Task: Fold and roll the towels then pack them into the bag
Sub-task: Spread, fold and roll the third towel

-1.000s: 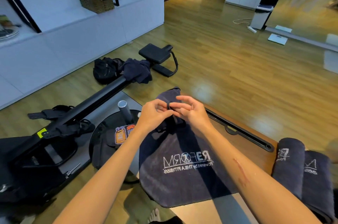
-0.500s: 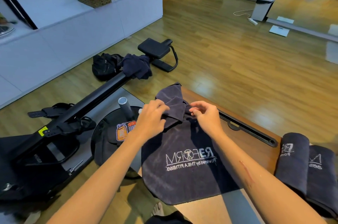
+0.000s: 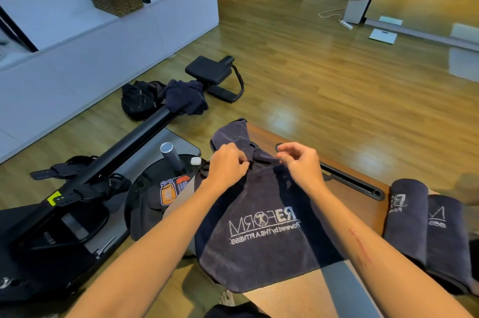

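my left hand [image 3: 228, 162] pinches towel [image 3: 259, 227] edge | my right hand [image 3: 300, 162] pinches it too | soft, limp, light, likely sags | best held by far corners

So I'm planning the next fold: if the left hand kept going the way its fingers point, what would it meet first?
Probably the bunched far end of the dark towel that the left hand pinches; beyond it, the right hand. Depth is uncertain.
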